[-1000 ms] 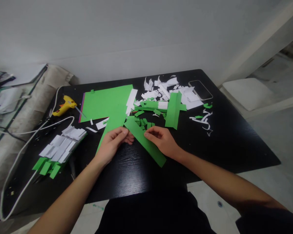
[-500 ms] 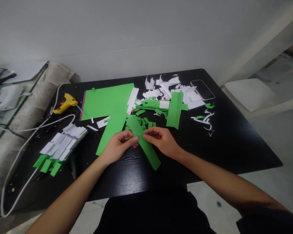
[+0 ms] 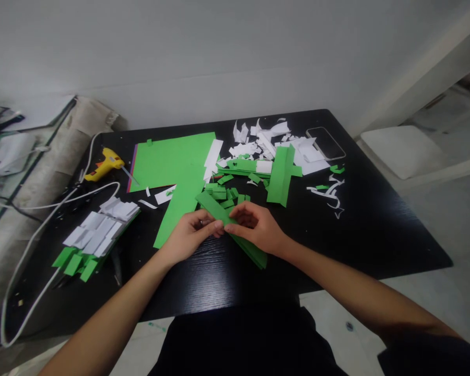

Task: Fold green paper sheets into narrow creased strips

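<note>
A long green paper strip [image 3: 213,206] lies slantwise on the black table [image 3: 376,224], lifted a little at its near end. My left hand [image 3: 188,235] pinches its left edge with closed fingers. My right hand [image 3: 254,227] grips it from the right, fingers curled over the strip. The two hands meet at the middle of the strip. Just beyond lie small green offcuts [image 3: 227,194] and a big green sheet [image 3: 172,164].
A yellow glue gun [image 3: 104,163] with a white cable [image 3: 35,245] lies at the back left. A pile of white and green slips [image 3: 96,235] sits left. White scraps [image 3: 266,143], a folded green strip [image 3: 281,175] and a phone [image 3: 325,143] lie behind.
Both hands have closed in on the strip until their fingertips meet. The strip has turned slightly and its near end has lifted off the table.
</note>
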### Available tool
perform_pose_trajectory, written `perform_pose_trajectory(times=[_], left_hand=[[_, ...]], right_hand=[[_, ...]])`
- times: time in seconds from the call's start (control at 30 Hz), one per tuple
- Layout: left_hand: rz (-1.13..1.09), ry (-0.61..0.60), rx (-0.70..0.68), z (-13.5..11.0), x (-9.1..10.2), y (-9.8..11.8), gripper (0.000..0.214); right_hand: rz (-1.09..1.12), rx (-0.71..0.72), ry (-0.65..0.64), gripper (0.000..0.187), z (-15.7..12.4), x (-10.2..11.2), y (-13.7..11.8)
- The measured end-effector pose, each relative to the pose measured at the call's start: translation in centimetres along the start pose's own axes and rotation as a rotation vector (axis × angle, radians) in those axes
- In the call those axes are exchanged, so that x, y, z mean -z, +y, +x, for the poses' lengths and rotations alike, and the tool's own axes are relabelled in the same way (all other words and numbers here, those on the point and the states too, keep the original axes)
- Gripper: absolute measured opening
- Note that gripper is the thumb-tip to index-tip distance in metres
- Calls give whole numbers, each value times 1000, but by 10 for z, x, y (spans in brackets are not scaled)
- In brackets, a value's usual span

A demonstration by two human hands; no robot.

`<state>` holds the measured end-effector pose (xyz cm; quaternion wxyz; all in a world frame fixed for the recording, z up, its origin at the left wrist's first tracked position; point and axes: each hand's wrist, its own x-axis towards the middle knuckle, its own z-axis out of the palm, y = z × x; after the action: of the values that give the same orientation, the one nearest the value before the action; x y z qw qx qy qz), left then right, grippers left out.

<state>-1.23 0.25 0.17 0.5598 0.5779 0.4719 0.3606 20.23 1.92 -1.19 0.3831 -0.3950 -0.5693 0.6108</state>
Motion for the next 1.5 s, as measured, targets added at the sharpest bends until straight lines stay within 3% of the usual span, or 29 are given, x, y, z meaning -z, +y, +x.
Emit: perform_pose_trajectory(times=[0.13,0.73,0.87,1.03,1.13,1.27,1.33,1.43,1.5], left_hand=[[9,16,6,-1,0,-1,23],[-13,46,10,-1,0,-4,26],[-106,79,17,-1,-2,-3,33],[-62,74,33,0,-3,0,46],[-1,101,-31,0,1,2,56],[176,190,-230,-1,18,7,75],[286,138,-327,-6,27,14,65],[588,-77,-377,-18,32,26,23],[701,-148,-435,-29,29,30,17]], right_hand=[[-32,8,-32,43,-1,1,-1],[-83,31,-11,26,-2,1,-4],[-89,41,4,25,-2,2,-4],[-126,35,-15,29,-3,2,-2],[-139,44,-34,29,-3,2,-2],[-214,72,-78,23,-4,6,-7],[-290,92,-123,19,-5,10,-14],[-418,138,-232,13,-9,14,-24],[-471,170,-307,11,-14,14,-28]])
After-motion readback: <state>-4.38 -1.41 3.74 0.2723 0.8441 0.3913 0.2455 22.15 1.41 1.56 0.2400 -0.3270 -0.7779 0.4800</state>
